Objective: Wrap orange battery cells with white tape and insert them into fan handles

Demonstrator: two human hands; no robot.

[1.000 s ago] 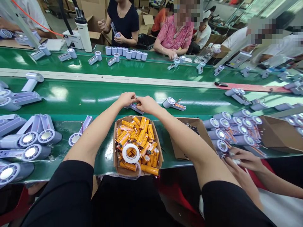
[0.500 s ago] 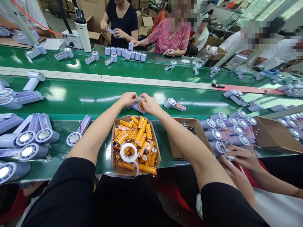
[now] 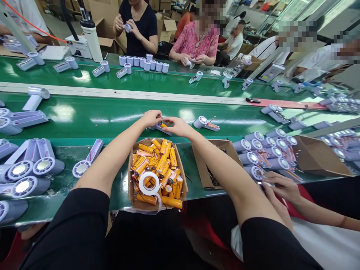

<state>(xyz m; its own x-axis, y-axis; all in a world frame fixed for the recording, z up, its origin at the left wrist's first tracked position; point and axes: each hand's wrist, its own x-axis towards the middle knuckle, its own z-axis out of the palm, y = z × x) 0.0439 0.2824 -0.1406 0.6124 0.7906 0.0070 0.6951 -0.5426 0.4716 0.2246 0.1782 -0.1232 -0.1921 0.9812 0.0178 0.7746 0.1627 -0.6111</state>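
Lavender housing [image 3: 165, 131]: rigid, smooth, partly obscured; visible narrow section slants toward right, just beyond far edge of carton [image 3: 130, 180]. Orange battery [image 3: 163, 125]: cylindrical, only short portion exposed, located at housing, likewise beyond carton; seating within housing cannot be determined.

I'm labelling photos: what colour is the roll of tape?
The roll of tape is white; the head view shows it best.
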